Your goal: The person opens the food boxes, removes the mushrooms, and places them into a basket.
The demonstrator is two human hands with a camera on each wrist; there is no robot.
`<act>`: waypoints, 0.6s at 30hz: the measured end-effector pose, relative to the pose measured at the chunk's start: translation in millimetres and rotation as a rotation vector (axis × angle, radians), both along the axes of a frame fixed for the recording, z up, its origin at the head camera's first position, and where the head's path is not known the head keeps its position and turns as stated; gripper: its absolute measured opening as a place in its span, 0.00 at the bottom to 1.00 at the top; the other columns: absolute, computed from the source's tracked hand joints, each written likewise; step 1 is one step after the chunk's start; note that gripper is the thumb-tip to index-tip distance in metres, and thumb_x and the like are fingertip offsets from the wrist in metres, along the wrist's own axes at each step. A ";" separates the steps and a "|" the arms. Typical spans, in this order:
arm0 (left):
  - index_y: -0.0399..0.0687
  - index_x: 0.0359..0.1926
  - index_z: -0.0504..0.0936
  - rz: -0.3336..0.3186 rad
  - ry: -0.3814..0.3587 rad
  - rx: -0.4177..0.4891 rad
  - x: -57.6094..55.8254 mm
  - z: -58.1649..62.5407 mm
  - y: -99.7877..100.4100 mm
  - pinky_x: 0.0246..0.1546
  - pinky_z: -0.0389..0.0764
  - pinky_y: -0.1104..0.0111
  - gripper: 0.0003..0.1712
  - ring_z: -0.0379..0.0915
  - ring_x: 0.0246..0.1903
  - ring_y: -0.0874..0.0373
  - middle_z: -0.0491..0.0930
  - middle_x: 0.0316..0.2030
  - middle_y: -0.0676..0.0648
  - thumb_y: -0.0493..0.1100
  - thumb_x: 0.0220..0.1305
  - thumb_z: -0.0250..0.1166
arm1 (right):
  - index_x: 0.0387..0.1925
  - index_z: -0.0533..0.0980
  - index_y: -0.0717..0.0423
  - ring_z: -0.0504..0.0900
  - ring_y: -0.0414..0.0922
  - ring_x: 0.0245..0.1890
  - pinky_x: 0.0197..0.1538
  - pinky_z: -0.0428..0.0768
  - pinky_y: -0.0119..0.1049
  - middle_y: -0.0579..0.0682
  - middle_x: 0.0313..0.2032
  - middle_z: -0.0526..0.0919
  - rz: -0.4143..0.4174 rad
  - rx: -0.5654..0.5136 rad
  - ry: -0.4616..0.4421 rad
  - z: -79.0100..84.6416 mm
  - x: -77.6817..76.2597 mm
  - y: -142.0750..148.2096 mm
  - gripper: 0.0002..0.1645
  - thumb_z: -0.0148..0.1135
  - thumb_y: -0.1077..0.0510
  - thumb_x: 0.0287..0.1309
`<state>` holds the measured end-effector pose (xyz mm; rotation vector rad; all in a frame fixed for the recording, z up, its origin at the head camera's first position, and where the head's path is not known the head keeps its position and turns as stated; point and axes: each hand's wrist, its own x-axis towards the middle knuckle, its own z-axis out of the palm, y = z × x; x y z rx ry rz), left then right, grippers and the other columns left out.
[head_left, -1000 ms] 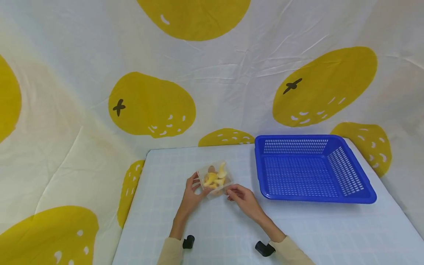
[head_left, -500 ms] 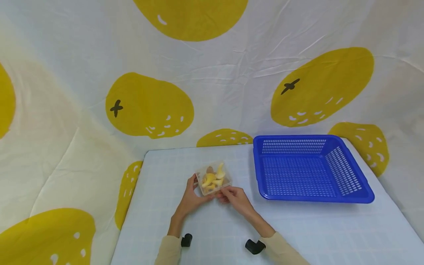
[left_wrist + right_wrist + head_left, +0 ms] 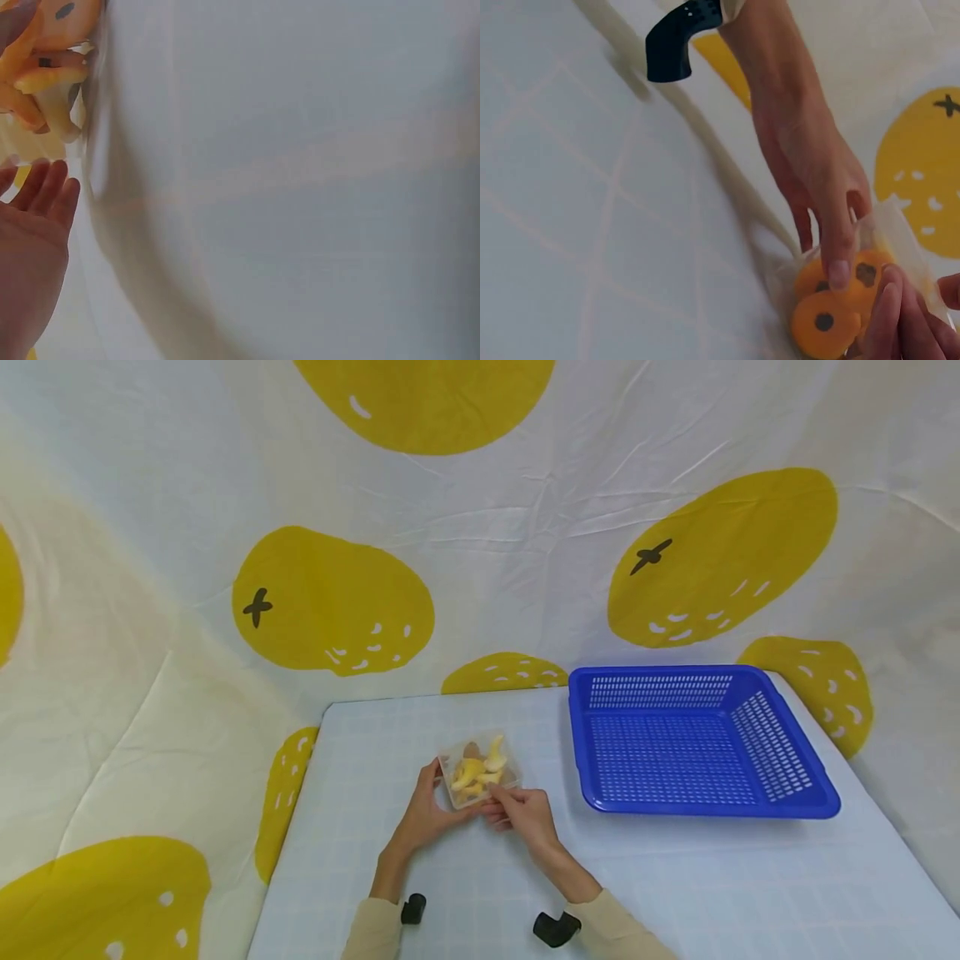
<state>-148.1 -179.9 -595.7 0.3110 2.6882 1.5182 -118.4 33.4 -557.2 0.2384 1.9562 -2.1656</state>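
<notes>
A clear container [image 3: 453, 755] of yellow and brown pieces [image 3: 468, 772] is near the far-left corner of the bench [image 3: 337, 810], held between the thumb and fingers of the left hand [image 3: 429, 818]. The right hand [image 3: 528, 818] brings its narrowed fingers to the near rim; whether they pinch or merely touch, I cannot tell. Strips of bench separate the container from the far edge and from the blue basket [image 3: 667, 760] by the far-right corner. The left wrist view cuts the container off. Faint checks cover the bench; a fruit-printed cloth [image 3: 525, 568] hangs behind.
</notes>
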 end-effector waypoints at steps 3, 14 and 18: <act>0.47 0.78 0.55 -0.010 0.004 -0.011 -0.3 1.1 -0.1 0.69 0.66 0.50 0.65 0.65 0.64 0.48 0.66 0.67 0.42 0.57 0.47 0.84 | 0.35 0.87 0.70 0.89 0.54 0.29 0.30 0.85 0.33 0.62 0.30 0.89 -0.032 0.011 -0.003 0.6 0.3 -2.1 0.23 0.69 0.50 0.67; 0.46 0.78 0.55 -0.030 0.028 -0.021 -2.1 2.0 -1.1 0.67 0.68 0.50 0.65 0.66 0.62 0.48 0.66 0.66 0.41 0.55 0.47 0.84 | 0.32 0.87 0.71 0.89 0.48 0.25 0.29 0.85 0.33 0.60 0.26 0.88 -0.055 0.020 -0.016 4.0 -1.8 -3.1 0.22 0.70 0.52 0.65; 0.45 0.78 0.55 -0.035 0.020 -0.019 -1.6 2.4 -1.1 0.67 0.68 0.48 0.65 0.66 0.63 0.47 0.65 0.66 0.41 0.55 0.48 0.84 | 0.32 0.87 0.70 0.89 0.47 0.25 0.29 0.85 0.32 0.60 0.26 0.88 -0.056 0.018 -0.015 3.3 -1.6 -2.7 0.21 0.70 0.52 0.65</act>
